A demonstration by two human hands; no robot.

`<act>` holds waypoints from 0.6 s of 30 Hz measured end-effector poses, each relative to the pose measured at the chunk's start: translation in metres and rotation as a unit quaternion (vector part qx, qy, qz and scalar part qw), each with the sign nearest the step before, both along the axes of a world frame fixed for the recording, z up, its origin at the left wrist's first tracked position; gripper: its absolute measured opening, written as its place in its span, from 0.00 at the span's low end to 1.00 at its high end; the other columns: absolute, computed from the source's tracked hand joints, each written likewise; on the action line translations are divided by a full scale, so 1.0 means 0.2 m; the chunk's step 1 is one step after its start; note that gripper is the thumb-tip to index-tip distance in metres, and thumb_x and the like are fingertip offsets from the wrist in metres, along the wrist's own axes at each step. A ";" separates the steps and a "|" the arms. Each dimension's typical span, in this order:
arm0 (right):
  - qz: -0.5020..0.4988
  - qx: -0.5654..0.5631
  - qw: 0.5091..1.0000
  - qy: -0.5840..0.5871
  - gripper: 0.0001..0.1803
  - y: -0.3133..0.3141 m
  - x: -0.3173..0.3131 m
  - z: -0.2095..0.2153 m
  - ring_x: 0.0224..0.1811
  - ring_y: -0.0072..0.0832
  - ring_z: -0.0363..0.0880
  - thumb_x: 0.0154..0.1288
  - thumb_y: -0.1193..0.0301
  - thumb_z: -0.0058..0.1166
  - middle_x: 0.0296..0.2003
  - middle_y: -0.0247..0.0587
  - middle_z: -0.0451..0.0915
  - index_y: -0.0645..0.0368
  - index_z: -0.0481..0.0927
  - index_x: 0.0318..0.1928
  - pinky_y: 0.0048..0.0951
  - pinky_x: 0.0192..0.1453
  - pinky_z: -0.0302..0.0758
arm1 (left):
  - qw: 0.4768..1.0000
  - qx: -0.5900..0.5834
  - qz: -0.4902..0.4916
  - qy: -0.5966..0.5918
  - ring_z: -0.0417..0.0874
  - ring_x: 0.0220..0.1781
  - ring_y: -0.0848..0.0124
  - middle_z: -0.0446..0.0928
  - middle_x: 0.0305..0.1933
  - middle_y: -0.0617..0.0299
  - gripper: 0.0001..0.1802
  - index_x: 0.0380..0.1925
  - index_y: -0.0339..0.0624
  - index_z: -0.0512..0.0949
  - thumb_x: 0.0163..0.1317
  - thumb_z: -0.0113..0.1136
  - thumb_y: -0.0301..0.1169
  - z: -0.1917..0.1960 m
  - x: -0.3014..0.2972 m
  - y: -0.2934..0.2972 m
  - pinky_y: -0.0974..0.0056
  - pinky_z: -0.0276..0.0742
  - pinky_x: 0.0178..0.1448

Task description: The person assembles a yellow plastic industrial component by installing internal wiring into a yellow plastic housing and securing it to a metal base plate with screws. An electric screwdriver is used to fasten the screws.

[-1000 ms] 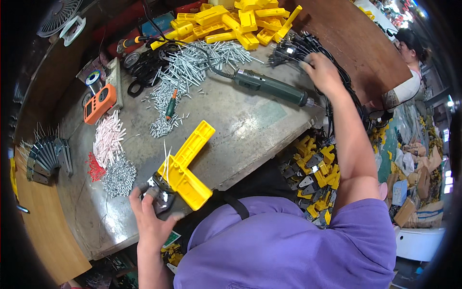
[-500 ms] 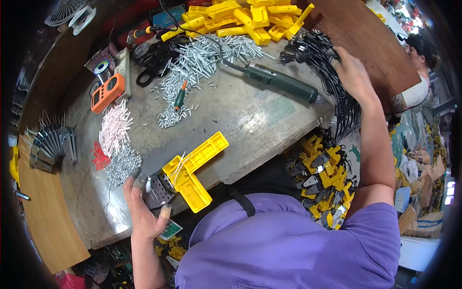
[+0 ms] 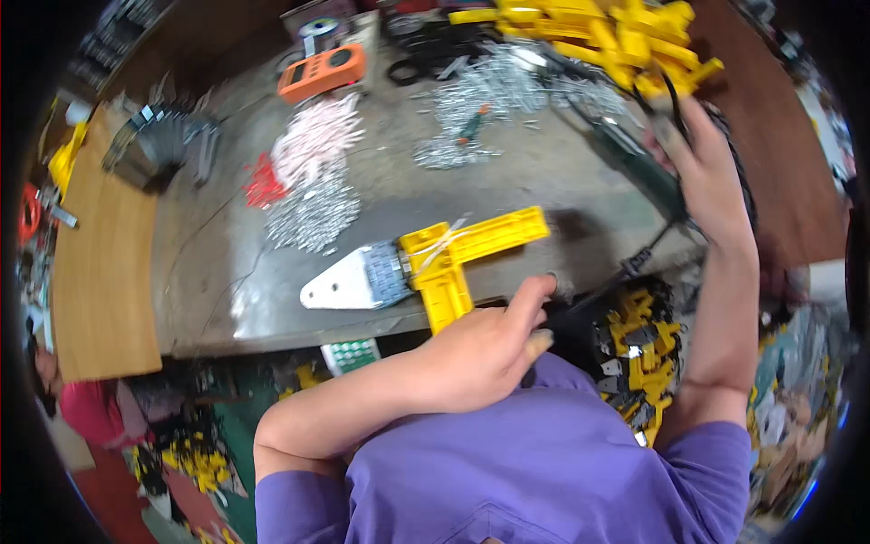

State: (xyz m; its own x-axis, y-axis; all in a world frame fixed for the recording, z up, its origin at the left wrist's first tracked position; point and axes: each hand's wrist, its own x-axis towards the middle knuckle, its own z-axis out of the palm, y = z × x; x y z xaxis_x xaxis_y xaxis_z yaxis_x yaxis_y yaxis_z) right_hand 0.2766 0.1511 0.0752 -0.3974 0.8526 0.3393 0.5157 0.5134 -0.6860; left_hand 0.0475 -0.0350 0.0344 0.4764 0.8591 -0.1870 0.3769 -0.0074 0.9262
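Left hand is right up against the purple shirt, fingers loosely spread, by the open yellow shell on the bench edge, thin white wires inside it. Half a second ago that hand was at the shell's metal plate; farther off, the right hand now looks pinched, blurrily, on a black cord beside the green electric screwdriver.
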 end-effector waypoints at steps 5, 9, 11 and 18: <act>-0.048 0.088 0.995 -0.026 0.31 -0.30 -0.18 -0.16 0.64 0.36 0.64 0.55 0.82 0.54 0.55 0.50 0.70 0.66 0.63 0.62 0.36 0.70 0.56 | 0.976 0.127 0.031 0.177 0.80 0.33 0.43 0.78 0.35 0.42 0.23 0.56 0.38 0.58 0.64 0.51 0.28 0.06 -0.17 -0.06 0.46 0.74 0.35; 0.214 -0.261 0.940 0.034 0.24 -0.61 -0.38 -0.23 0.41 0.38 0.79 0.61 0.76 0.57 0.36 0.45 0.78 0.62 0.69 0.57 0.31 0.48 0.73 | 0.981 0.104 0.140 0.087 0.82 0.39 0.47 0.78 0.35 0.44 0.22 0.56 0.41 0.60 0.64 0.53 0.30 0.12 -0.25 0.07 0.51 0.76 0.40; 0.229 -0.229 0.945 0.041 0.18 -0.57 -0.38 -0.32 0.37 0.36 0.79 0.61 0.77 0.56 0.33 0.44 0.79 0.63 0.73 0.53 0.30 0.45 0.73 | 0.939 0.163 0.277 0.122 0.82 0.43 0.50 0.79 0.37 0.46 0.20 0.54 0.41 0.63 0.64 0.55 0.30 0.12 -0.41 0.24 0.54 0.76 0.44; 0.329 -0.193 0.922 0.065 0.07 -0.52 -0.46 -0.31 0.33 0.31 0.79 0.58 0.81 0.57 0.32 0.41 0.78 0.66 0.81 0.38 0.29 0.40 0.74 | 0.839 0.290 0.258 0.382 0.80 0.45 0.49 0.80 0.39 0.45 0.19 0.50 0.39 0.68 0.58 0.57 0.25 -0.16 -0.92 0.64 0.49 0.74 0.46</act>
